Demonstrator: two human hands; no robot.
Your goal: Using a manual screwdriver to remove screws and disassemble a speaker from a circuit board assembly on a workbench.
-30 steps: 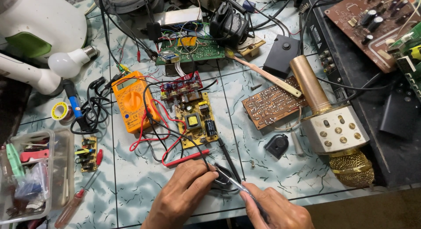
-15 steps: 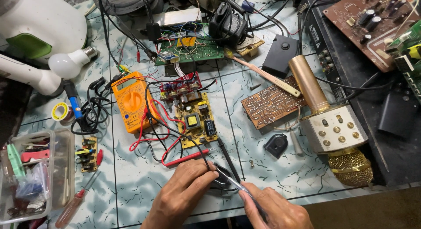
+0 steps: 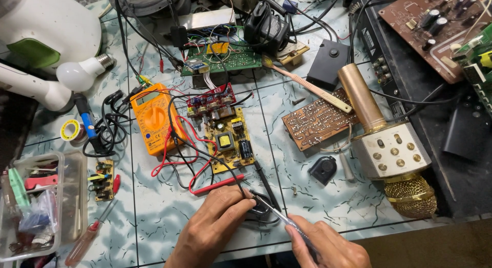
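Observation:
My left hand (image 3: 212,227) rests on the tiled table near its front edge, fingertips pinching a small dark part with black wires (image 3: 259,209). My right hand (image 3: 325,245) grips a thin metal tool (image 3: 277,212), probably tweezers, whose tip touches that part. Just beyond lie a red probe (image 3: 218,185) and a black probe (image 3: 266,183), wired to an orange multimeter (image 3: 151,119). A yellow circuit board (image 3: 228,145) with a small red board (image 3: 211,100) sits behind the probes.
A gold karaoke microphone (image 3: 384,145) and brown circuit board (image 3: 318,122) lie at the right. A green board (image 3: 220,57), black adapters and tangled cables fill the back. At the left are a bulb (image 3: 77,75), solder roll (image 3: 70,130), clear parts box (image 3: 38,206) and red screwdriver (image 3: 84,242).
Both hands stay over the small dark part; the metal tool's tip has shifted only slightly. Nothing else on the table has moved.

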